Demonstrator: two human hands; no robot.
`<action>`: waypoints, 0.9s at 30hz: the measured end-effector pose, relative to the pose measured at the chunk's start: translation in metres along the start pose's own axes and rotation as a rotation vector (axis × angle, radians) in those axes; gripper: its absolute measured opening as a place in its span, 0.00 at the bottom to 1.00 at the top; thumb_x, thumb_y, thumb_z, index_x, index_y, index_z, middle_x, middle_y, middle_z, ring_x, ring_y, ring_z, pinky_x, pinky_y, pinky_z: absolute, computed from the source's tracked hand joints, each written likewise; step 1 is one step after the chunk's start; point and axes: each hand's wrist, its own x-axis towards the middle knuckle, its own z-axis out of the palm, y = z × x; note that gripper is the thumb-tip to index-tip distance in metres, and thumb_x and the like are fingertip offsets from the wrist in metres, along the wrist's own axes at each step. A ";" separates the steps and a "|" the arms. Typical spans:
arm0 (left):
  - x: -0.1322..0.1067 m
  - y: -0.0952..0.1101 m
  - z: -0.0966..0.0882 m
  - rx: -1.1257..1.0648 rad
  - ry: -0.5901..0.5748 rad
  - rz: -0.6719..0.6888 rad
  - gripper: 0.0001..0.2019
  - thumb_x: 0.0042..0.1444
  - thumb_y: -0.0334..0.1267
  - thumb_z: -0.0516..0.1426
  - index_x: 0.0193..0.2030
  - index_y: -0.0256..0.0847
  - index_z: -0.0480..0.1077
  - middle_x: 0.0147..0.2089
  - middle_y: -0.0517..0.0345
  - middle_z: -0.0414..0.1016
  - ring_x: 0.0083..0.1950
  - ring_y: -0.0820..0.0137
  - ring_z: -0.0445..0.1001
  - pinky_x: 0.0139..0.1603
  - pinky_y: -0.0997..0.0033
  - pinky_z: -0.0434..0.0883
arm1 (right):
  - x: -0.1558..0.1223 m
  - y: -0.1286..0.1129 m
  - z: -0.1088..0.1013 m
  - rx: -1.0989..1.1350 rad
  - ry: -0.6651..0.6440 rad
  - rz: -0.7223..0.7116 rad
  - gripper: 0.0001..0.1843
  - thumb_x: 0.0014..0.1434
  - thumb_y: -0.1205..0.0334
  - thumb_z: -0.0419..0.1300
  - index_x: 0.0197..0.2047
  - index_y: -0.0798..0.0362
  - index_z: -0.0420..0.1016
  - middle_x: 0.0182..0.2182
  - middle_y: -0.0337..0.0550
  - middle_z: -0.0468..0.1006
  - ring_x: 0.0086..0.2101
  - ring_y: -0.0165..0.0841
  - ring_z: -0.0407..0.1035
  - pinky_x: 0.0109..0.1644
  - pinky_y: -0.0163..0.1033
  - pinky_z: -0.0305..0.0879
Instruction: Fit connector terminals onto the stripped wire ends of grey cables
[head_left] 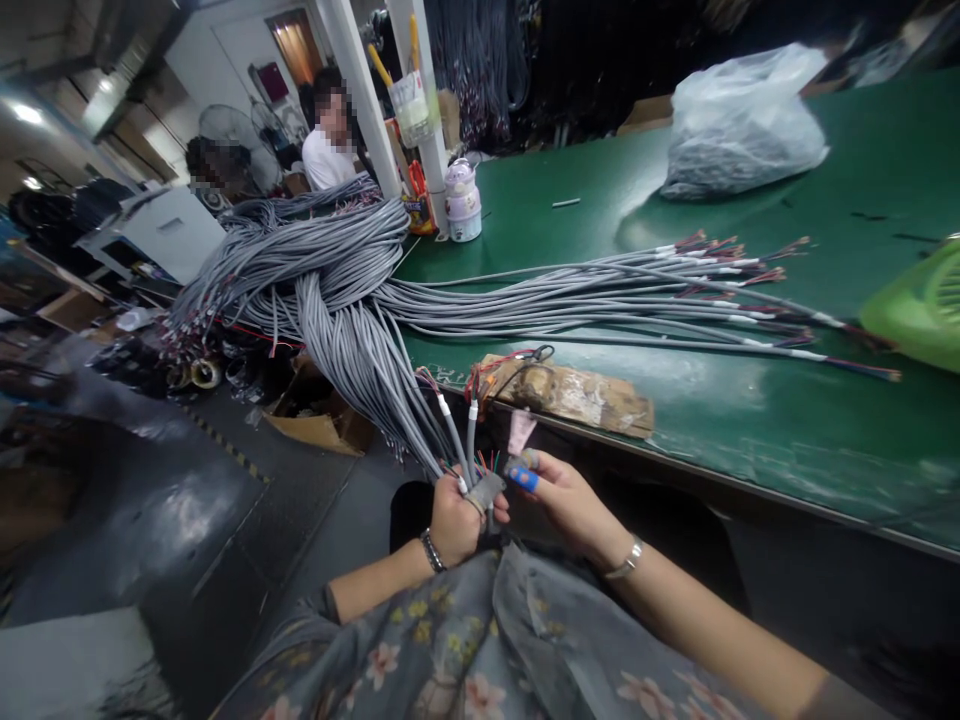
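Note:
My left hand [457, 522] is closed around the ends of grey cables [471, 450], which stand up from the fist with thin coloured wires showing. A grey wrap covers its thumb. Just to the right, my right hand [566, 495] has its thumb and fingers pinched together, with blue and patterned wraps on the tips. A pale pink strip [521, 430] shows right above those fingertips; whether they grip it is unclear. From the left hand the cables run back to a large grey cable bundle [330, 270] draped over the table's end.
More cables with stripped ends [600, 290] lie across the green table [555, 235]. A worn wooden block [585, 395] sits at its edge. Behind are a lilac bottle [463, 205], a plastic bag [742, 125] and a post; a green plastic object [919, 310] is right. A person sits beyond.

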 end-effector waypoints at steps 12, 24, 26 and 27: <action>0.002 0.005 -0.012 -0.092 -0.340 0.052 0.18 0.40 0.49 0.66 0.29 0.33 0.75 0.22 0.52 0.76 0.16 0.77 0.66 0.17 0.78 0.55 | 0.009 0.004 0.000 0.117 -0.033 0.082 0.16 0.44 0.54 0.70 0.25 0.53 0.68 0.15 0.34 0.69 0.18 0.29 0.66 0.22 0.34 0.59; 0.003 0.009 0.002 -0.080 -0.261 0.158 0.18 0.43 0.49 0.64 0.31 0.33 0.77 0.21 0.53 0.75 0.13 0.82 0.55 0.17 0.76 0.44 | 0.038 -0.008 -0.013 0.152 0.096 -0.025 0.20 0.46 0.46 0.67 0.31 0.55 0.77 0.24 0.39 0.75 0.20 0.25 0.62 0.22 0.32 0.60; 0.005 0.009 0.003 -0.072 -0.258 0.149 0.17 0.43 0.48 0.64 0.31 0.33 0.77 0.22 0.52 0.76 0.13 0.82 0.55 0.17 0.76 0.45 | 0.040 -0.008 -0.012 0.180 0.080 -0.010 0.19 0.47 0.46 0.67 0.32 0.55 0.77 0.23 0.39 0.74 0.19 0.26 0.62 0.20 0.32 0.59; 0.006 0.009 0.003 -0.070 -0.261 0.146 0.17 0.43 0.48 0.64 0.30 0.33 0.77 0.22 0.52 0.76 0.13 0.82 0.56 0.17 0.76 0.45 | 0.041 -0.008 -0.011 0.200 0.075 -0.006 0.19 0.47 0.46 0.67 0.32 0.54 0.76 0.22 0.38 0.74 0.19 0.26 0.62 0.19 0.32 0.58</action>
